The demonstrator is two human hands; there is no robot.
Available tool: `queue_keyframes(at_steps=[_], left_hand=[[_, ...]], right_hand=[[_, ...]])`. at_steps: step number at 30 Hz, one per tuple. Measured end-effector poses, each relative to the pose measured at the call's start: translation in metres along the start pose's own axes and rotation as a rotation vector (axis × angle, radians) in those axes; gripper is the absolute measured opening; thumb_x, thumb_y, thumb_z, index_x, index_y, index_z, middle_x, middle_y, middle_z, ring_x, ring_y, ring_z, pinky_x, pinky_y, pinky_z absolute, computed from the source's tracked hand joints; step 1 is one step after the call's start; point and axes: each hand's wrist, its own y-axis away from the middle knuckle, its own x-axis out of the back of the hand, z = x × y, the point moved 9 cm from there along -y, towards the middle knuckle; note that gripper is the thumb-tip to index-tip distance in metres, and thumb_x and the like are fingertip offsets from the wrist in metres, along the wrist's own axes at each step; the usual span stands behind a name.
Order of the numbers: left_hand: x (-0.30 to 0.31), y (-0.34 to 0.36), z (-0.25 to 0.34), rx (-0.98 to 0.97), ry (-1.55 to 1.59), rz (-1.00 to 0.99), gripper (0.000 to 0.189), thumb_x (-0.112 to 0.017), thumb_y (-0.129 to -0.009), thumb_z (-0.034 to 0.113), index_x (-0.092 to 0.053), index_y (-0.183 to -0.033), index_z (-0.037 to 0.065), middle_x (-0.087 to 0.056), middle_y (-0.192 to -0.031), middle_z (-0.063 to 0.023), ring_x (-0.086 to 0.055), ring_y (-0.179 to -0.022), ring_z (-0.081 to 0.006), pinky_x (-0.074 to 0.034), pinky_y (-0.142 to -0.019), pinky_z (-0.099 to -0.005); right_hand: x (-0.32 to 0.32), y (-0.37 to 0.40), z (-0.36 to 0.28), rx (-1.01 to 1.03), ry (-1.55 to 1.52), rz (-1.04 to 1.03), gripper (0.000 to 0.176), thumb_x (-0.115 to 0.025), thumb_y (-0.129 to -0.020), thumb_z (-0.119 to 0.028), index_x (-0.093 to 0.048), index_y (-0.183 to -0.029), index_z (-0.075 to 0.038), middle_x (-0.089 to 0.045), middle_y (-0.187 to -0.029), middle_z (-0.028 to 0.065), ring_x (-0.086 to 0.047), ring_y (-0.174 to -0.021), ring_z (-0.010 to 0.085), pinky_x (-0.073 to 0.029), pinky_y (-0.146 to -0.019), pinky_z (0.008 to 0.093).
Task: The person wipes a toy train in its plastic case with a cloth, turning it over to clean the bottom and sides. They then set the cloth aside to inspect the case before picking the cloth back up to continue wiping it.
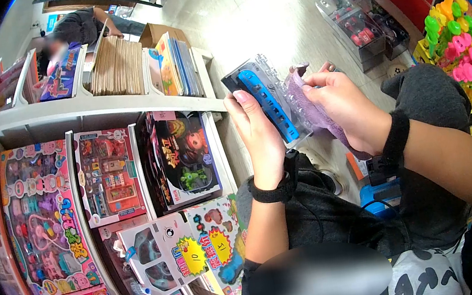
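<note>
My left hand (259, 135) grips a clear plastic display box (266, 71), its thumb lying along the near side. Inside the box is a blue toy vehicle (266, 104), long like a train carriage or bus, with a row of dark windows. My right hand (345, 105) is closed around a purple cloth (317, 113), which lies against the box's right side and hangs down under my wrist. The box is tilted in front of me above the floor. My left fingers are mostly hidden behind it.
White shelves (121, 106) at left hold upright books (116, 65) and boxed toys (46, 216). Transparent cases (362, 33) with toy cars stand on the floor beyond. Colourful plastic toys (465, 43) hang at right. A blue object (379, 197) is by my legs. Another person (78, 34) is at upper left.
</note>
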Motion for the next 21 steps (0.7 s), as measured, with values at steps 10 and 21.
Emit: queue_keyframes(at_steps=[10, 21], left_hand=[[-0.0019, 0.0016, 0.0000, 0.020, -0.013, 0.006, 0.049, -0.031, -0.098, 0.047, -0.043, -0.103, 0.000, -0.049, -0.095, -0.0111, -0.045, -0.088, -0.0191, -0.038, -0.084, -0.0325], [0.0003, 0.0025, -0.0051, 0.054, 0.021, 0.011, 0.071, -0.032, -0.097, 0.050, -0.030, -0.133, -0.010, -0.041, -0.131, -0.0245, -0.040, -0.120, -0.0278, -0.028, -0.103, -0.0337]], right_hand=[[0.0032, 0.0014, -0.0041, 0.009, 0.012, 0.036, 0.020, -0.046, -0.091, -0.009, -0.062, -0.091, 0.003, -0.059, -0.077, 0.0038, -0.051, -0.068, 0.0087, -0.041, -0.063, 0.0235], [0.0032, 0.0004, -0.0051, -0.009, -0.032, 0.030, 0.019, -0.047, -0.091, -0.010, -0.061, -0.091, 0.002, -0.059, -0.077, 0.0048, -0.052, -0.068, 0.0096, -0.041, -0.062, 0.0242]])
